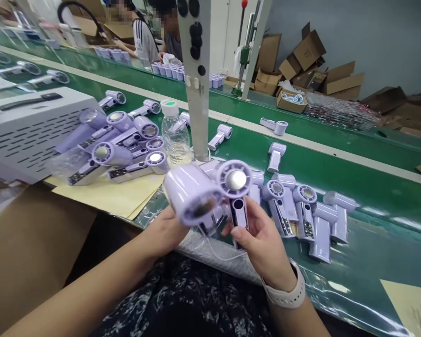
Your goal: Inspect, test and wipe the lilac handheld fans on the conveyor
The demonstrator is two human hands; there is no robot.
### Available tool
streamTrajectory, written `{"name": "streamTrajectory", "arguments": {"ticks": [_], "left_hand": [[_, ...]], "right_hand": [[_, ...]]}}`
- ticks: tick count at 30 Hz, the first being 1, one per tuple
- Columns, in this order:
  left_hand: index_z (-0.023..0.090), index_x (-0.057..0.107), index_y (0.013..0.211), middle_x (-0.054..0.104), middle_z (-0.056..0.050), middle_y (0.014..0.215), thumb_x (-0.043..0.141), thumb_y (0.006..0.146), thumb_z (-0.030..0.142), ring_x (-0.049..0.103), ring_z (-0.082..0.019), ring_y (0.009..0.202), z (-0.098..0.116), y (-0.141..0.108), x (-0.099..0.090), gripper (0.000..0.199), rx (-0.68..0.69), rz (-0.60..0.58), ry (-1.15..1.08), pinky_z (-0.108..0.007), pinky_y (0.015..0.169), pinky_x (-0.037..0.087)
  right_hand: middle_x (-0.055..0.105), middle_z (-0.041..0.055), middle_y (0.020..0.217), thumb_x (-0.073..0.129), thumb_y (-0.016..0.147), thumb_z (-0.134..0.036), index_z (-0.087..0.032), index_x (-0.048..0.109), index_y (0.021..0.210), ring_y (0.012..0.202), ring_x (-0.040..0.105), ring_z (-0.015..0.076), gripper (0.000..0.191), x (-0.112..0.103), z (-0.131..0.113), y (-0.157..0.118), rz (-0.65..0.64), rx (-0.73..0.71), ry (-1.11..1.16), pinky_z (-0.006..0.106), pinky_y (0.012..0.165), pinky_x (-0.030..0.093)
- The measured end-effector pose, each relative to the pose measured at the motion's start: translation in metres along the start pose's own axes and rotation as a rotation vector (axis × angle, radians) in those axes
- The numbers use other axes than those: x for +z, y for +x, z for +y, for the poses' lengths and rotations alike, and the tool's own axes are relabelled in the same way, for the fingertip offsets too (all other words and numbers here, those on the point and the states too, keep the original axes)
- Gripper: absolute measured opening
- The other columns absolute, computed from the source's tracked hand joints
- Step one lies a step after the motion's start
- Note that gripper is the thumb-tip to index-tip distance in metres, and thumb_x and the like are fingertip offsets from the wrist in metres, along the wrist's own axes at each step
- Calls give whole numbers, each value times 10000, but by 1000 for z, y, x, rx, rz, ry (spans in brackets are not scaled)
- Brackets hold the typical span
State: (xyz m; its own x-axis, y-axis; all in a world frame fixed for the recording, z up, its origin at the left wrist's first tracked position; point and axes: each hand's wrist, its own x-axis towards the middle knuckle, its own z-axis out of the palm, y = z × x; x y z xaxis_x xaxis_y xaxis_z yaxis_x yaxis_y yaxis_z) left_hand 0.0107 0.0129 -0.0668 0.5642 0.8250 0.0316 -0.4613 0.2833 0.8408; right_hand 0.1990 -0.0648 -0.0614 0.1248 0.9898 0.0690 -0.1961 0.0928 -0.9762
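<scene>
My left hand (pixel 170 227) is wrapped round a lilac handheld fan (pixel 189 189), its round head tilted toward me; the head hides most of the fingers. In my right hand (pixel 263 238), closed round the handle, is a second lilac fan (pixel 234 180). Its ribbed ring with a silver disc faces me, and a dark round spot shows on the handle. The two fan heads are side by side, close together or touching. A thin white cable (pixel 224 257) loops beneath them. Right of my right hand lie several more fans (pixel 307 210), some with circuit parts showing in the handles.
Several fans are piled on yellow paper (pixel 140 194) at left, beside a grey vented box (pixel 38 131). A clear bottle (pixel 176 135) stands by a metal post (pixel 198 103). Scattered fans lie on the green belt (pixel 312 154) beyond. People work across it; cardboard boxes (pixel 305 51) are heaped behind.
</scene>
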Motion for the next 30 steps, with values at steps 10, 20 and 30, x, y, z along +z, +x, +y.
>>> {"name": "streamTrajectory", "arguments": {"ticks": [10, 20, 30], "left_hand": [[215, 576, 1139, 608, -18, 886, 784, 816, 302, 623, -138, 688, 5, -6, 23, 394, -74, -207, -19, -259, 620, 538], [225, 574, 1177, 571, -16, 966, 766, 853, 300, 645, -143, 762, 6, -14, 20, 384, -48, -206, 30, -282, 689, 565], [240, 562, 1236, 549, -2, 977, 766, 843, 305, 632, -119, 747, 7, -17, 18, 448, -44, -195, -18, -247, 653, 565]], "right_hand": [[638, 78, 1048, 695, 880, -493, -235, 590, 1173, 712, 584, 181, 404, -8, -4, -19, 19, 10, 118, 339, 625, 541], [622, 38, 876, 676, 871, -506, -243, 591, 1140, 673, 577, 195, 386, 3, -4, -17, 0, 56, 145, 341, 596, 509], [651, 48, 932, 694, 897, -420, -219, 638, 1128, 693, 591, 170, 311, 5, -2, -20, -6, 42, 239, 321, 636, 546]]}}
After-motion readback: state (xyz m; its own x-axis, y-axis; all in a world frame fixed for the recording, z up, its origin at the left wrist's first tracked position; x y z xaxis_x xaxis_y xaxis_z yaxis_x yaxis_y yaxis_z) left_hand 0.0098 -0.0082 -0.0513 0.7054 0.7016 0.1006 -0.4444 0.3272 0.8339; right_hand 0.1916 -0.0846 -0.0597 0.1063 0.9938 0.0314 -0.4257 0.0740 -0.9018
